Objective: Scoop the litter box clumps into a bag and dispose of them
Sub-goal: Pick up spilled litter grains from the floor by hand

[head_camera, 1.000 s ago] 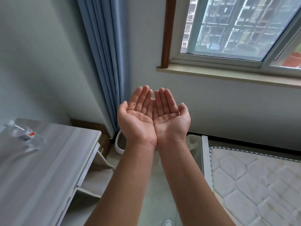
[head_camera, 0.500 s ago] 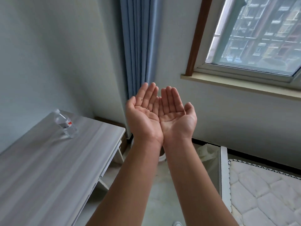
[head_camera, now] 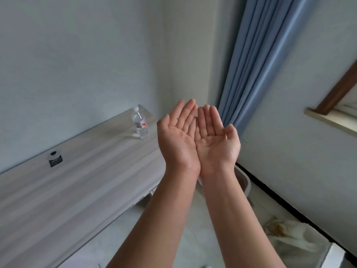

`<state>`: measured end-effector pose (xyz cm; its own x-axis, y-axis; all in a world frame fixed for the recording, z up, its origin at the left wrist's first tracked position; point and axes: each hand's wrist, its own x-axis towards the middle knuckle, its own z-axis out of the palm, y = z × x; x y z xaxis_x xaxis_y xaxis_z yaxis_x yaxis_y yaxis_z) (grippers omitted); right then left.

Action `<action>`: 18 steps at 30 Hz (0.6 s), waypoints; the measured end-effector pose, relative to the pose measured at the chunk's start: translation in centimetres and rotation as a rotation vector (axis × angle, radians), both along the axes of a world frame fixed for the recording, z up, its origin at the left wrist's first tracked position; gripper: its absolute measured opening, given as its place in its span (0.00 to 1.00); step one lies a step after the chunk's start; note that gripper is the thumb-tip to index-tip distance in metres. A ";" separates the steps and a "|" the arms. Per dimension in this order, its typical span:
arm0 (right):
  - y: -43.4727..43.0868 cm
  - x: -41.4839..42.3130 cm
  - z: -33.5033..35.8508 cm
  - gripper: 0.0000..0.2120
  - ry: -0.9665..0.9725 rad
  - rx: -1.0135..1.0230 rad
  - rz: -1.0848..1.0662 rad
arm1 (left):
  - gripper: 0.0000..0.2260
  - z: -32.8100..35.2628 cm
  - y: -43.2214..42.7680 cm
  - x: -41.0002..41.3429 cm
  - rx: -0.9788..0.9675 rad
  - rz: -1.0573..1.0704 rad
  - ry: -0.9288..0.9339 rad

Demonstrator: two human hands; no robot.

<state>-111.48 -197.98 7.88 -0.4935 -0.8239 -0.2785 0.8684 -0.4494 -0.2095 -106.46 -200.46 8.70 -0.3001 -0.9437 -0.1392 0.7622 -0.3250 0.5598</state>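
What looks like the litter box (head_camera: 245, 180), a pale tub with dark fill, sits on the floor in the corner below the curtain (head_camera: 251, 64), mostly hidden behind the right wrist. A crumpled pale bag (head_camera: 289, 240) lies nearer, along the right wall. No scoop is in view. The left hand (head_camera: 177, 144) and right hand (head_camera: 216, 144) hover palms up, pressed edge to edge, fingers (head_camera: 186, 111) straight and released, holding nothing. Scooping seems not yet begun. To do it well, the hands should part: one opens the bag wide just beside the tub, the other fetches a scoop, so clumps travel a short way without spilling. The desk (head_camera: 77, 190) on the left carries a water bottle (head_camera: 140, 124), well apart.
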 end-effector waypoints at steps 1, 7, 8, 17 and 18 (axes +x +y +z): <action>-0.4 0.0 -0.3 0.25 -0.004 0.000 0.036 | 0.24 -0.2 -0.2 0.1 0.007 0.037 0.000; -1.9 2.5 -1.0 0.25 -0.006 0.006 0.245 | 0.24 -0.6 -0.2 3.2 0.056 0.262 0.016; -2.0 3.4 -0.9 0.25 -0.004 0.003 0.285 | 0.24 -0.5 -0.1 4.2 0.060 0.302 0.025; -1.7 16.6 1.2 0.25 0.036 -0.050 0.641 | 0.24 1.3 2.2 17.3 0.061 0.684 0.115; -1.5 18.3 1.3 0.25 0.039 -0.055 0.672 | 0.24 1.4 2.6 19.0 0.064 0.715 0.126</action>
<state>-93.18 -199.49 9.21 0.1221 -0.9678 -0.2200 0.9551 0.1749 -0.2392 -87.47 -197.81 10.14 0.3698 -0.9061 -0.2056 0.8578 0.2480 0.4503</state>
